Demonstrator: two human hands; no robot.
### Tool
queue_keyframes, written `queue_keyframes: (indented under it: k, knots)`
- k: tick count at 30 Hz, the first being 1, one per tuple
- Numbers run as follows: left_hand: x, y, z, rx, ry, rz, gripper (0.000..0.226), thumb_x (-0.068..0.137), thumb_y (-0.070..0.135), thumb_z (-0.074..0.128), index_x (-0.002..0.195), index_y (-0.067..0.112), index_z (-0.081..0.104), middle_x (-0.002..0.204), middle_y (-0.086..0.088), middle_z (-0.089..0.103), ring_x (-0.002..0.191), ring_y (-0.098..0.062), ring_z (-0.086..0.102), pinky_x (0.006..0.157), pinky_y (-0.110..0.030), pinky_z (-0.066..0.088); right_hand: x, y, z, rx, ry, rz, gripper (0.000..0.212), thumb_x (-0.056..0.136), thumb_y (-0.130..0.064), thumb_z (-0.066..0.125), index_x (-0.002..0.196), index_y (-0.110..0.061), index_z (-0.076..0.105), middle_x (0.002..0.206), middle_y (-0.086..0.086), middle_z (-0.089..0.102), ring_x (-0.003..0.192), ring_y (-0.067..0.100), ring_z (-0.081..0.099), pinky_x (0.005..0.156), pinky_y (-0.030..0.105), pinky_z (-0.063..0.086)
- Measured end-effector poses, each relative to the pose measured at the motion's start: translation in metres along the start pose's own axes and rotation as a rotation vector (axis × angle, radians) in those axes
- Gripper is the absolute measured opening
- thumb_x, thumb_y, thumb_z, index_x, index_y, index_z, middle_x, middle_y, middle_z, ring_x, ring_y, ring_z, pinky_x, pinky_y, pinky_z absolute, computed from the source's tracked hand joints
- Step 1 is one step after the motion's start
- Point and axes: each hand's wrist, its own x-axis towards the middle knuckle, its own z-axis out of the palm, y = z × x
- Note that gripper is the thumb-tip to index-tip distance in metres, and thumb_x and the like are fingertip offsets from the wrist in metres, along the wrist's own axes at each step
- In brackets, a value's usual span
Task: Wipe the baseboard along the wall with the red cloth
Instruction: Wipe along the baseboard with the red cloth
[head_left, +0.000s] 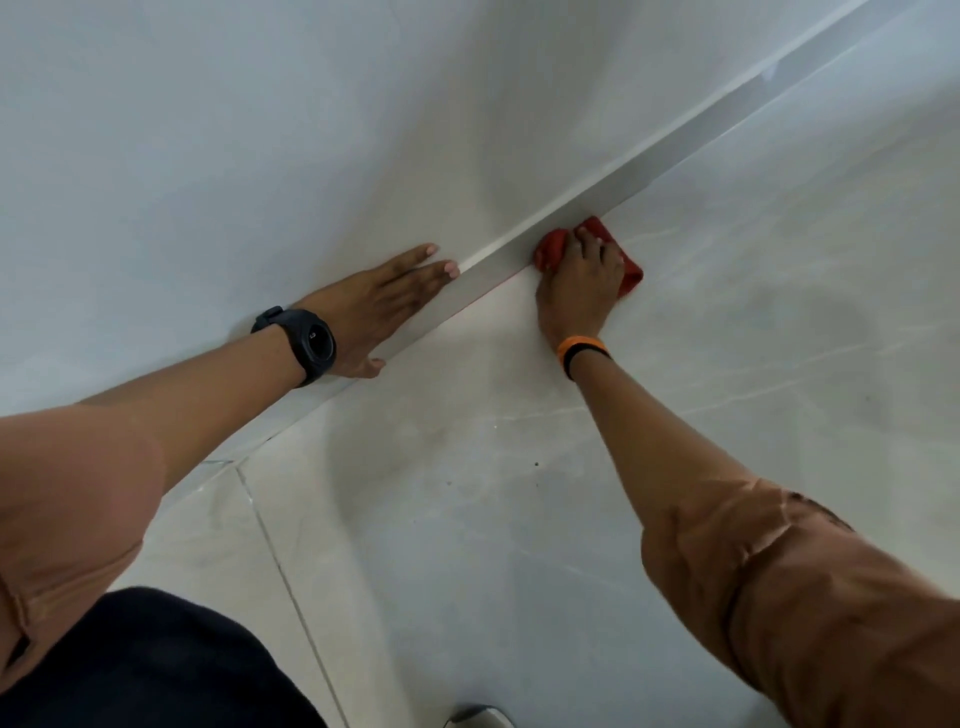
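A grey baseboard (649, 161) runs diagonally from lower left to upper right where the white wall (260, 130) meets the pale tiled floor (519, 493). My right hand (579, 283) presses a red cloth (553, 248) against the foot of the baseboard; the cloth shows on both sides of the fingers and partly lies on the floor. My left hand (382, 306) rests flat against the wall and the top of the baseboard, fingers spread, holding nothing. It wears a black watch (306, 345); the right wrist has an orange band (582, 348).
A tile joint (291, 577) crosses the floor at lower left. My dark trouser leg (145, 670) fills the bottom left corner. A small grey object (478, 717) peeks in at the bottom edge.
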Motion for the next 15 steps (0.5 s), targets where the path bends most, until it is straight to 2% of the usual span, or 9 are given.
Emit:
queue_keyframes:
  k: [5,8,11,15]
  knots:
    - [0.005,0.003,0.004,-0.014,0.008,0.001,0.116,0.093,0.078,0.02,0.157,-0.014,-0.011,0.16,-0.038,-0.027,0.151,-0.047,-0.027,0.12,-0.063,-0.023,-0.073,-0.042,0.018,0.12,0.008,-0.118,0.034,0.071,0.002,0.076,0.104,-0.001,0.069,0.1,0.02,0.069,0.096,0.04,0.061,0.094,0.042,0.037]
    - [0.008,0.004,0.003,-0.026,0.035,0.014,0.117,0.093,0.079,0.017,0.156,-0.015,-0.01,0.16,-0.039,-0.024,0.151,-0.049,-0.026,0.12,-0.064,-0.023,-0.093,-0.057,0.021,0.104,-0.035,-0.204,0.027,0.073,-0.008,0.083,0.097,-0.005,0.071,0.099,0.016,0.069,0.097,0.037,0.058,0.093,0.044,0.042]
    - [0.01,0.006,0.007,-0.029,0.053,-0.006,0.116,0.093,0.078,0.014,0.155,-0.017,-0.01,0.159,-0.04,-0.025,0.15,-0.05,-0.028,0.12,-0.064,-0.023,-0.072,-0.037,0.02,0.026,0.027,-0.332,0.028,0.075,-0.021,0.083,0.097,-0.008,0.07,0.101,0.015,0.068,0.091,0.036,0.058,0.081,0.044,0.038]
    - [0.009,0.01,0.006,-0.072,0.054,0.003,0.115,0.093,0.077,0.012,0.156,-0.017,-0.005,0.161,-0.038,-0.023,0.152,-0.048,-0.024,0.12,-0.062,-0.023,-0.013,0.0,0.011,-0.04,0.129,-0.183,0.026,0.076,-0.029,0.08,0.096,-0.016,0.068,0.097,0.009,0.068,0.091,0.034,0.059,0.079,0.043,0.033]
